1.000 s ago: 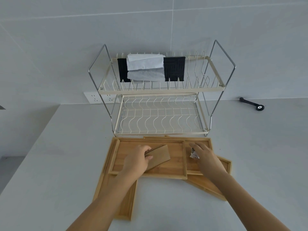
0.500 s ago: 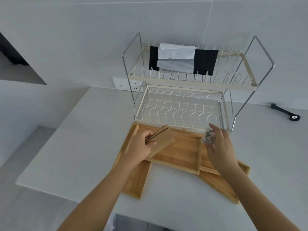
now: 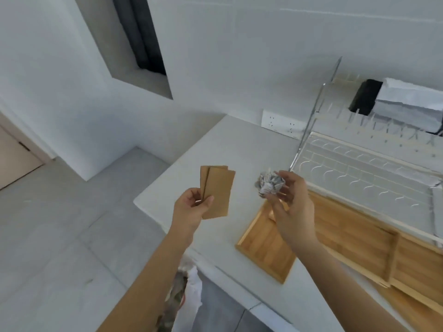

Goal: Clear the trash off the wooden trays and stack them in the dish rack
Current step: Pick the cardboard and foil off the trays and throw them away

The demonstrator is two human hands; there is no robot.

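Observation:
My left hand grips a folded brown cardboard piece, held up over the counter's left corner. My right hand pinches a crumpled ball of printed paper just above the near-left end of the wooden trays. The trays lie overlapped on the white counter, in front of the two-tier wire dish rack at the right. A black mat and white paper rest on the rack's upper tier.
A white-lined trash bag with crumpled waste shows below the counter edge, between my forearms. A wall socket sits behind the rack's left post. Grey tiled floor spreads to the left, with a doorway at far left.
Both hands lifted off the trays with the cardboard and the paper ball and swung left. The view turned left and down, so the floor and trash bag now show.

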